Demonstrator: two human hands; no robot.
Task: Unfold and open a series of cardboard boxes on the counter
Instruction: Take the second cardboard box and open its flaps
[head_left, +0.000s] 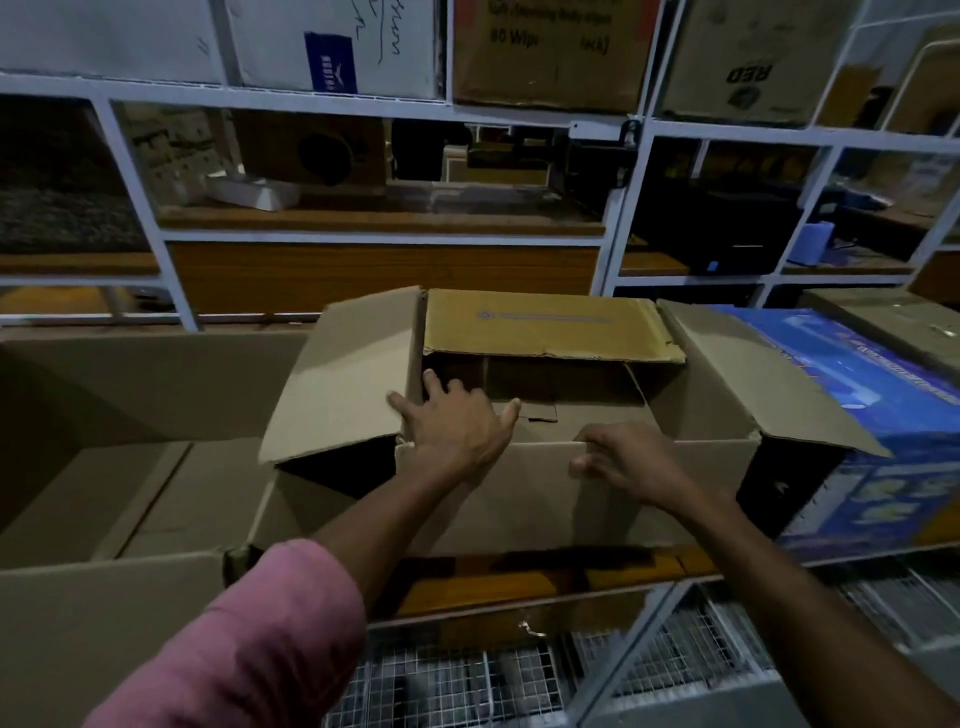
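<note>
A: So where's the box (571, 488)?

B: On the surface (545, 571), between a bigger open box (130, 467) and a blue carton (883, 441). Left hand (457, 431) lies flat, fingers spread, over its near rim; right hand (623, 462) pinches the near flap's edge.

A: Risk?

B: Probably the far flap (550, 327) sagging inward, or the box sliding off the surface if pulled.

Your left hand (457, 423) is lying spread on the open cardboard box (545, 488) — your right hand (628, 462) is curling over its near flap's edge on the counter (519, 577).
</note>
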